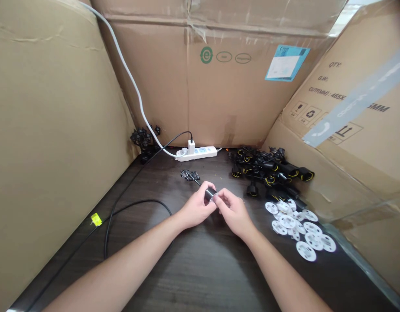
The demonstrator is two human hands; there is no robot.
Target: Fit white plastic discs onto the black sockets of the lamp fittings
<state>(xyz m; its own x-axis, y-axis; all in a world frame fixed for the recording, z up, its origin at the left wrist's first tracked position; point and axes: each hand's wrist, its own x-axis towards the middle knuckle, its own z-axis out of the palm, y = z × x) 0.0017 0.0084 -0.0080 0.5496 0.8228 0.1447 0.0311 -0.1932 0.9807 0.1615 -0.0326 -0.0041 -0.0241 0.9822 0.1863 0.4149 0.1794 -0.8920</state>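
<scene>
Left of the white plastic power strip (196, 153), a black cable (141, 200) loops over the dark wood table (200, 277). Below the strip, the left hand (196, 207) pinches a black cylinder (210, 194) steady while the right hand (234, 212) presses pinched fingertips to its pale end; right of the strip lie black yellow-banded plugs (271, 171) and round white discs (305, 251).

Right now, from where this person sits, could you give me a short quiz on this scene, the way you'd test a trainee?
1. The left hand and right hand hold a black cylinder. Which hand is nearer the pile of white round discs?
2. True or false: the white power strip sits on top of the heap of black plugs.
3. What colour is the small tag on the black cable?

Key:
1. The right hand
2. False
3. Yellow
</scene>
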